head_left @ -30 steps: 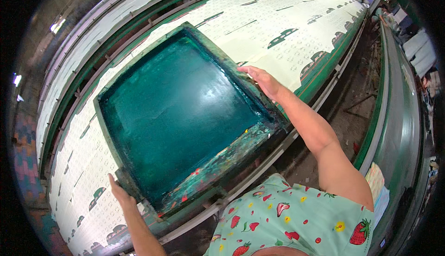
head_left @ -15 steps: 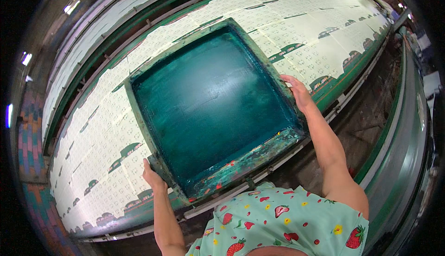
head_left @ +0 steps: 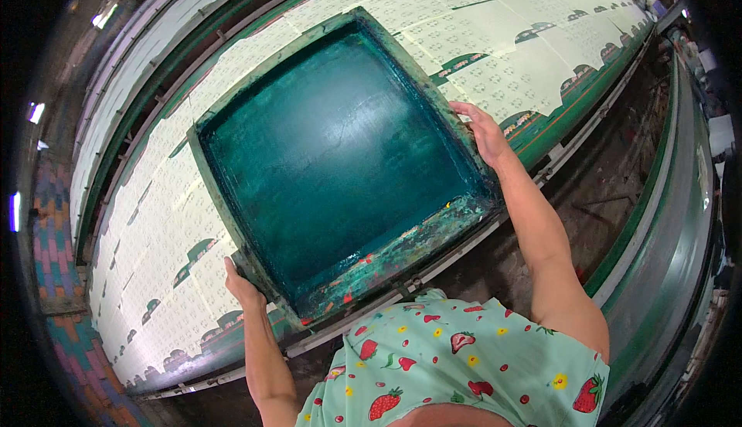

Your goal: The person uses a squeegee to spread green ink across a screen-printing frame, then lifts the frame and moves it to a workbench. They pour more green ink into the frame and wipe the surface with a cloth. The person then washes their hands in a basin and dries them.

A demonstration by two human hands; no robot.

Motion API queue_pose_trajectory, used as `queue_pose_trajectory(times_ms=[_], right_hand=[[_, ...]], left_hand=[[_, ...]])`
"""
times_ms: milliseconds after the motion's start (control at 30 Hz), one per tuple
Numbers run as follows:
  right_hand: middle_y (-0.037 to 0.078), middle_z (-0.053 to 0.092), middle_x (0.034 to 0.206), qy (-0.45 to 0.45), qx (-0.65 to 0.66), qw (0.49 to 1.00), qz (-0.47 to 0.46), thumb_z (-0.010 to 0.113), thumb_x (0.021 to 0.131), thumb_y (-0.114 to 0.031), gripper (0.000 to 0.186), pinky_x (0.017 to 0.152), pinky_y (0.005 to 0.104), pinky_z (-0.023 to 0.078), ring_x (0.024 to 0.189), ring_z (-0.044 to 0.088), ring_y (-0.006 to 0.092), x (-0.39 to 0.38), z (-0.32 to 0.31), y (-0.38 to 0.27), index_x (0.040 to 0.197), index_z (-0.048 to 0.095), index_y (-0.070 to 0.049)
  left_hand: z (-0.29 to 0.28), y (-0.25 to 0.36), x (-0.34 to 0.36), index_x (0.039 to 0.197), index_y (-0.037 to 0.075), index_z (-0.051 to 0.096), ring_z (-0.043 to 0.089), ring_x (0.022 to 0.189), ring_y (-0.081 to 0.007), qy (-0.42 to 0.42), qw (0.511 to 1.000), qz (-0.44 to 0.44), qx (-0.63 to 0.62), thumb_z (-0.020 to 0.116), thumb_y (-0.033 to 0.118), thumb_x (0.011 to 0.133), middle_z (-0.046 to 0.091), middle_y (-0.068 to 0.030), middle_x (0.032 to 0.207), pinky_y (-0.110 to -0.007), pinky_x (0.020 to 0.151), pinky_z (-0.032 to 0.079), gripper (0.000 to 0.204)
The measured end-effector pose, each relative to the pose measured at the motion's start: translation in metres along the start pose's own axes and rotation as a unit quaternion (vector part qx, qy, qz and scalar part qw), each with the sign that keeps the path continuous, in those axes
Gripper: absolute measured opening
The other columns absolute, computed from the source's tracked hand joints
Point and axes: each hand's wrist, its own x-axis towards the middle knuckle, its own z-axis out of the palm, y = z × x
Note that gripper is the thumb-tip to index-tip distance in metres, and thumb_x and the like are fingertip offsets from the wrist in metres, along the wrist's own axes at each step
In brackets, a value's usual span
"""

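Note:
A large screen-printing frame with a dark teal mesh and a paint-smeared rim lies tilted across the middle of the view, over a long printing table. My left hand grips its left side near the lower corner, the thumb showing along the edge. On the opposite side, my right hand is closed on the right edge, its fingertips partly hidden by the rim. Pale printed sheets with small motifs and dark scalloped patches cover the table around the frame. Whether the frame touches the sheets I cannot tell.
A metal rail runs along the table's near edge. To the right stands another long table, with a dark floor strip between. A further table lies beyond at upper left. Coloured paving shows at far left.
The whole view has shifted, so frame and table sit a little higher and farther left in the picture. Both hands keep their hold, and the frame has barely moved against the table.

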Motion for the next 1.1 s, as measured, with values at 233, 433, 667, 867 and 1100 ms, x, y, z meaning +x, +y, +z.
queue_pose_trajectory(times_ms=[233, 433, 667, 867, 1100], right_hand=[[0.01, 0.066, 0.151, -0.002, -0.005, 1.0, 0.014, 0.056, 0.114, -0.046, 0.058, 0.125, 0.0391, 0.037, 0.144, 0.056, 0.0219, 0.002, 0.0, -0.001, 0.148, 0.067, 0.001], [0.01, 0.066, 0.152, 0.008, -0.018, 1.0, 0.022, 0.056, 0.114, -0.046, 0.057, 0.124, 0.0388, 0.038, 0.143, 0.056, 0.0219, 0.012, -0.007, 0.011, 0.147, 0.069, -0.001], [0.01, 0.066, 0.152, -0.013, 0.025, 0.999, 0.024, 0.055, 0.115, -0.044, 0.056, 0.124, 0.0393, 0.039, 0.142, 0.057, 0.0233, 0.012, -0.014, 0.011, 0.148, 0.068, -0.001], [0.015, 0.067, 0.15, 0.001, -0.207, 0.978, 0.001, 0.063, 0.11, -0.037, 0.048, 0.122, 0.0459, 0.043, 0.142, 0.058, 0.031, 0.007, -0.006, 0.007, 0.147, 0.069, -0.006], [0.016, 0.071, 0.137, -0.218, -0.471, 0.814, -0.262, 0.084, 0.088, -0.021, 0.042, 0.111, 0.052, 0.052, 0.135, 0.064, 0.0385, -0.124, 0.096, 0.019, 0.129, 0.077, -0.012]], left_hand=[[-0.009, -0.009, 0.009, 0.113, -0.004, 0.076, 0.073, 0.081, -0.024, -0.009, 1.0, -0.027, 0.01, 0.059, 0.053, 0.113, 0.076, -0.0109, 0.099, -0.04, 0.075, 0.061, 0.059], [-0.004, -0.005, 0.003, 0.12, -0.005, 0.075, 0.074, 0.089, -0.027, 0.021, 0.999, -0.021, 0.022, 0.057, 0.055, 0.113, 0.077, -0.0132, 0.108, -0.041, 0.082, 0.062, 0.063], [-0.005, -0.011, -0.001, 0.125, -0.001, 0.074, 0.074, 0.096, -0.0262, -0.018, 0.998, -0.006, 0.052, 0.052, 0.059, 0.113, 0.077, -0.0112, 0.111, -0.041, 0.089, 0.061, 0.064], [-0.003, -0.013, 0.0, 0.123, -0.002, 0.077, 0.072, 0.095, -0.0257, 0.0, 0.997, -0.019, 0.081, 0.057, 0.055, 0.113, 0.077, -0.0111, 0.111, -0.04, 0.087, 0.059, 0.061], [0.005, -0.029, 0.014, 0.106, 0.001, 0.079, 0.067, 0.074, -0.0214, 0.004, 0.994, -0.008, 0.113, 0.057, 0.055, 0.113, 0.073, -0.0086, 0.089, -0.039, 0.07, 0.056, 0.059]])
